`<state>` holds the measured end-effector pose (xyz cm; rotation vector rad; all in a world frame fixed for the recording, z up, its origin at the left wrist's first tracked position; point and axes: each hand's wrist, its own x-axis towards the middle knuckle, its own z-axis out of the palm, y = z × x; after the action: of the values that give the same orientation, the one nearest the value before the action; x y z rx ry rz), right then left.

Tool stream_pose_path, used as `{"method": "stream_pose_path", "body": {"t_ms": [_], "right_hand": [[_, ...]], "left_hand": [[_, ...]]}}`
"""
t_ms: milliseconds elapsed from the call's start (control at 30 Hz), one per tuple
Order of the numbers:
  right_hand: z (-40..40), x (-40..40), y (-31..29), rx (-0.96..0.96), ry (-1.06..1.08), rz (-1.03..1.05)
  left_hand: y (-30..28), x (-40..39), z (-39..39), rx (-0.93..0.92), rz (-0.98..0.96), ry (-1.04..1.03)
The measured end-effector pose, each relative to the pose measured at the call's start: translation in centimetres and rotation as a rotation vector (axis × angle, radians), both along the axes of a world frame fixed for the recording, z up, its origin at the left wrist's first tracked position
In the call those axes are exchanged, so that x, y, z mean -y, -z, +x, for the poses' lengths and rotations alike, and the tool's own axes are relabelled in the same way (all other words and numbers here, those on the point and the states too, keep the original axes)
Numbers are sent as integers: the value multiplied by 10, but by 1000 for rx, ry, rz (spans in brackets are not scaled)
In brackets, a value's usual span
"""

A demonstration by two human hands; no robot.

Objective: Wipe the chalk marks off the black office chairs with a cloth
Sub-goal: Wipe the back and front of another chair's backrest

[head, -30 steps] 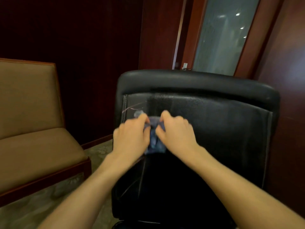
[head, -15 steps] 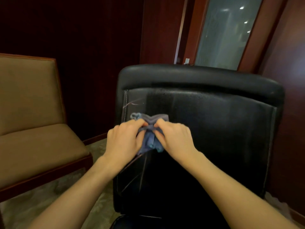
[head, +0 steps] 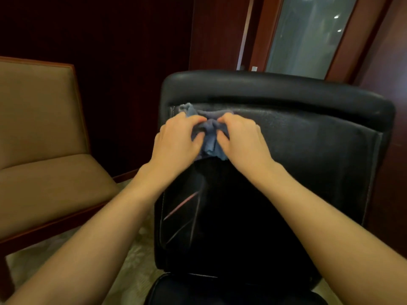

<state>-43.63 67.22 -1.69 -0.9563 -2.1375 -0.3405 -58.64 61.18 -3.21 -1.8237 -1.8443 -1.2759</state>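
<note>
Dark-panelled room, black office chair (head: 286, 150) backrest: both hands, left (head: 176, 139) and right (head: 242, 139), pinching the blue cloth (head: 209, 142), have pushed it up to the top-left corner (lower chalk marks (head: 182, 203) remain).

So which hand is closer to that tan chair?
Left. The left hand grips the cloth on the side toward the tan chair; the right hand is farther away.
</note>
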Motion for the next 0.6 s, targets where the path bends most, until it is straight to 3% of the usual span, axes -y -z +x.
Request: {"method": "stream_pose_path", "body": {"t_ms": [200, 300, 433, 500, 600], "right_hand": [[-3, 22, 61, 12, -17, 13], [6, 41, 103, 12, -24, -93], [24, 67, 170, 237, -30, -217], [26, 71, 175, 282, -45, -305], [23, 62, 146, 164, -78, -307]], "left_hand": [[56, 25, 14, 7, -16, -7], [94, 45, 25, -13, -101, -72], [164, 79, 35, -9, -336, -74], [176, 83, 35, 12, -381, -77], [149, 69, 30, 26, -257, -100]]}}
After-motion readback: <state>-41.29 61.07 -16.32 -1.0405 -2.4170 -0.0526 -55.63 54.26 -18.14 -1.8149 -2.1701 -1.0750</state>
